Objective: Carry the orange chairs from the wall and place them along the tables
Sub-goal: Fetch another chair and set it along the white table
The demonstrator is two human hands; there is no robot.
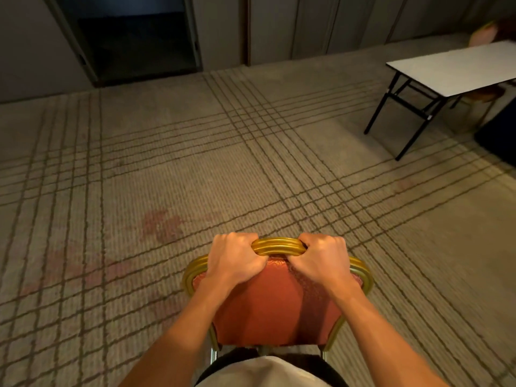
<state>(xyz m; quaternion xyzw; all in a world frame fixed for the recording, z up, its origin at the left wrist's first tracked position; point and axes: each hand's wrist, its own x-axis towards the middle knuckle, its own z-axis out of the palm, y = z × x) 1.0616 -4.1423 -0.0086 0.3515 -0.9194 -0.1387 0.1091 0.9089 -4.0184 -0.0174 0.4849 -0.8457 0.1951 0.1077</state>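
Note:
An orange padded chair (275, 308) with a gold metal frame is right in front of me, its back facing me. My left hand (234, 259) grips the top rail of the chair's back on the left. My right hand (321, 259) grips the same rail on the right, with a short stretch of gold rail showing between the two hands. The chair's seat and legs are hidden behind its back and my arms. A white folding table (458, 69) with black legs stands at the far right, well ahead of the chair.
Patterned beige carpet (167, 163) with dark grid lines spreads between me and the table. A dark doorway (134, 43) opens in the grey wall at the back left. Another orange chair (483, 32) shows behind the table at the right edge.

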